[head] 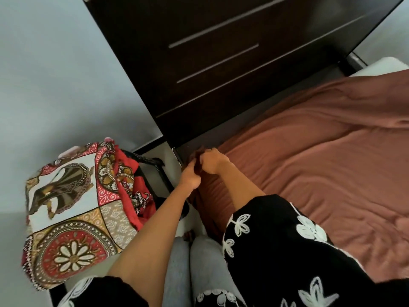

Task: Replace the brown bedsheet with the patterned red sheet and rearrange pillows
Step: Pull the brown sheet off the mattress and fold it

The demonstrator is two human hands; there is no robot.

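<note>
Both hands clenched on one bunched corner of the brown bedsheet (309,156): left hand (190,177) low, right hand (211,162) above, at the mattress corner by the dark headboard (221,63). Soft, light, limp cloth; likely to drag, not slide. Best taken at corners and hems. Little room between bed edge and the patterned red sheet (81,207) heaped just beside; open mattress to the right.
</note>
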